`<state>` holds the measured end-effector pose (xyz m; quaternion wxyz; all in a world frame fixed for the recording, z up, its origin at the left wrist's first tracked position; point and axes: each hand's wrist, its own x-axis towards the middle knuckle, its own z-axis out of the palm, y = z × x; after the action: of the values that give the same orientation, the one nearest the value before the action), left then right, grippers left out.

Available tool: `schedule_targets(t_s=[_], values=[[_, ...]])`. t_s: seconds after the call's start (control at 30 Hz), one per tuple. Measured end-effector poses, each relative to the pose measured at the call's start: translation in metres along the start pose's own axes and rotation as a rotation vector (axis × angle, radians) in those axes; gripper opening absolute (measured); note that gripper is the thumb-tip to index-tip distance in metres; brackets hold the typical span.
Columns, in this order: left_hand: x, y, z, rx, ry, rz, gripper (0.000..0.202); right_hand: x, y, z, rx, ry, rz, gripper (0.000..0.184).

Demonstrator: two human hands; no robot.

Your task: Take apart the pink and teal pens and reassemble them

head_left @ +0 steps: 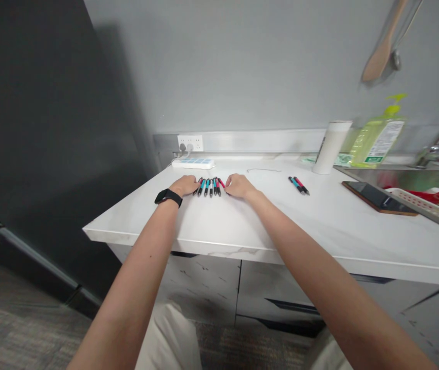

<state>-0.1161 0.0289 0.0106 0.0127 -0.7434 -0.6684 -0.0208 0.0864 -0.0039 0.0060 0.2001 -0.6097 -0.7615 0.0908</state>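
Observation:
Several click pens with black grips lie side by side in a row on the white counter. Their barrels are teal, red and white. At the row's left end, my left hand, with a black watch on its wrist, has its fingers closed on the end pen, which is partly hidden. My right hand pinches a red pen at the row's right end, tilted against its neighbours. Two more pens, one teal and one red, lie together farther right.
A power strip sits behind the row. To the right stand a white bottle and a green pump bottle, with a phone before them. The sink is at far right, a dark cabinet at left.

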Motion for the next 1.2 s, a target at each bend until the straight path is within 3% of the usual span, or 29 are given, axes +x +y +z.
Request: schedule_targets(t_s=[0.3,0.77,0.9,1.07,1.2], values=[[-0.007,0.006,-0.005,0.021,-0.013,0.000,0.045,0.000,0.000,0.001,-0.021,-0.021,-0.046,0.022],[-0.008,0.009,-0.006,0.051,-0.025,0.018,0.045,-0.004,-0.014,0.011,-0.055,0.060,0.059,0.030],[-0.010,0.010,-0.007,0.047,-0.028,0.023,0.046,-0.006,-0.016,0.010,-0.064,0.043,0.020,0.030],[-0.011,0.010,-0.007,0.035,-0.030,0.016,0.046,-0.007,-0.014,0.008,-0.089,0.021,-0.166,0.032],[-0.009,0.009,-0.006,0.033,-0.031,0.015,0.045,-0.007,-0.013,0.008,-0.113,0.037,-0.163,0.031]])
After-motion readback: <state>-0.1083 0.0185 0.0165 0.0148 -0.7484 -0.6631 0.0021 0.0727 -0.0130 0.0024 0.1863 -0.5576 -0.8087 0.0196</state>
